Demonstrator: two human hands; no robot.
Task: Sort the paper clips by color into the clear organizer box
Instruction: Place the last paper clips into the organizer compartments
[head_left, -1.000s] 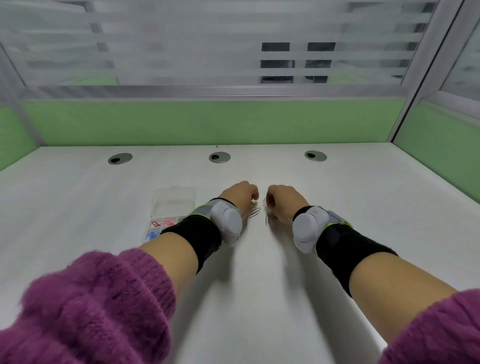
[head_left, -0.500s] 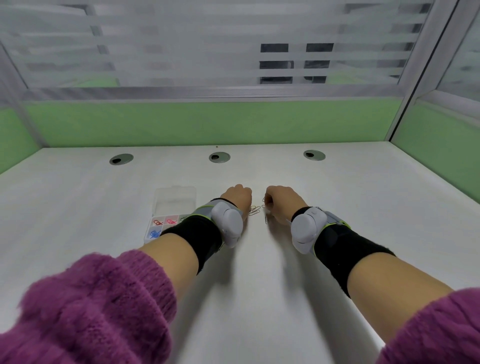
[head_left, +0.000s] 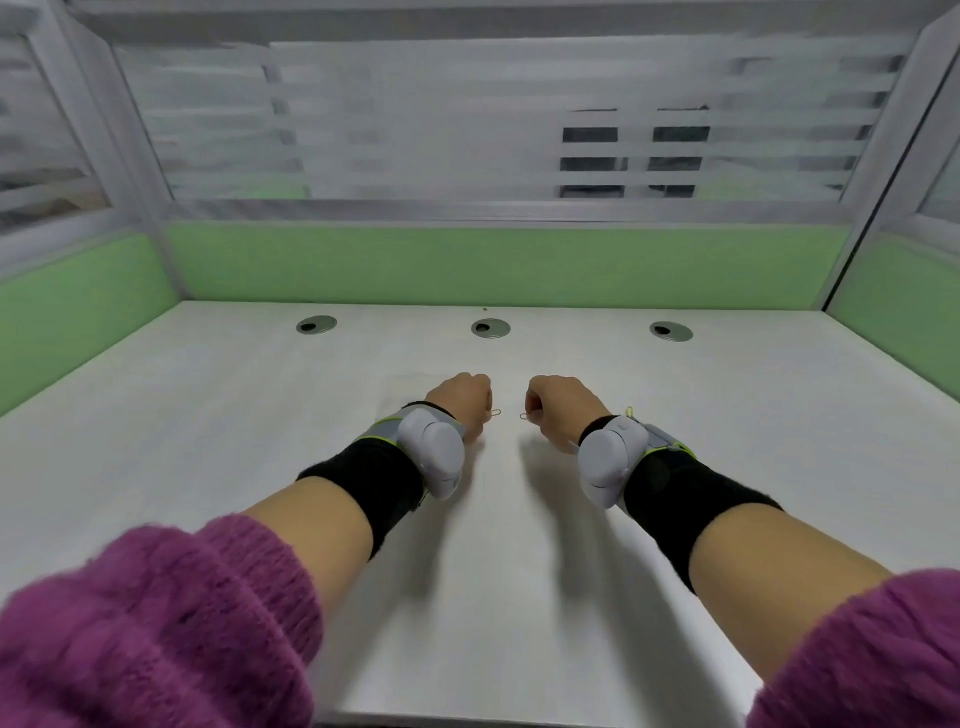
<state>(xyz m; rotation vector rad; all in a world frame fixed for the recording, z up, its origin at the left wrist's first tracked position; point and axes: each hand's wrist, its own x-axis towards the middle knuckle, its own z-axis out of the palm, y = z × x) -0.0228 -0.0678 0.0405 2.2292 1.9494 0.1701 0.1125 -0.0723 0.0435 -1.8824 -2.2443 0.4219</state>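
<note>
Sitting on a white bench (head_left: 260, 441), with the clear box (head_left: 405, 389) mostly hidden behind the left hand (head_left: 462, 400). Pinching one small clip (head_left: 496, 412) in that grip; right hand (head_left: 563, 410) pinching another clip (head_left: 523, 415). Not yet dropped in, so sorting seems unfinished.

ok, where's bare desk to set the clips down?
Bare: the wide desk stretch right of the right hand, the left side beyond the left hand, and the strip in front of the three grommet holes. Crowded: the gap between the fists, where a paper clip sticks out from each; the organizer box is mostly hidden.
</note>
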